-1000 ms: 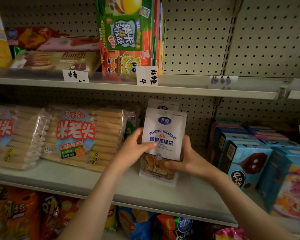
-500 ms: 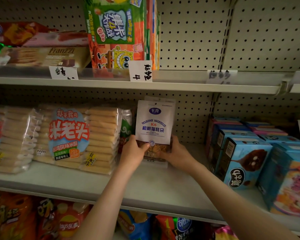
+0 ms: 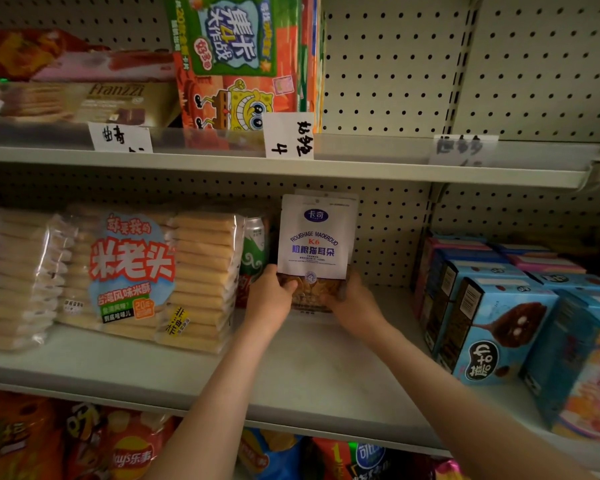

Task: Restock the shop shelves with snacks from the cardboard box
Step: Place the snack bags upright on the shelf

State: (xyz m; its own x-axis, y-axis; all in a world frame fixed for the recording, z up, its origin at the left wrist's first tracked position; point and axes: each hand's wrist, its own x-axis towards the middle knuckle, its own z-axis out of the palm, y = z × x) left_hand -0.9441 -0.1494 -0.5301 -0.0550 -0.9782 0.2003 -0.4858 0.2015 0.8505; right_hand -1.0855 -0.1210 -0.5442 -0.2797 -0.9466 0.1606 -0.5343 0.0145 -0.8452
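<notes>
Middle shelf (image 3: 309,372), seen from the front. A white snack pouch (image 3: 314,237) stands upright at the far back, its lower edge at the shelf surface. The left hand (image 3: 269,301) and right hand (image 3: 355,304) each pinch one lower corner, thumbs on the front face. The top edge of a second pouch (image 3: 329,192) shows just behind the first, against the pegboard wall (image 3: 388,237).

Edges and room: a green can (image 3: 254,244) stands just beside the pouch's left edge. To the right, bare shelf separates the pouch from the blue boxes (image 3: 492,323). Bare surface runs from the pouch to the shelf's near edge, bounded at the left by the rice-cracker packs (image 3: 132,271). The upper shelf (image 3: 378,169) lies close above the pouch tops.

Counts: two hands, two pouches, one can, two rice-cracker packs in view (the leftmost cropped), and three paper labels (image 3: 288,135) on the upper shelf's front edge.
</notes>
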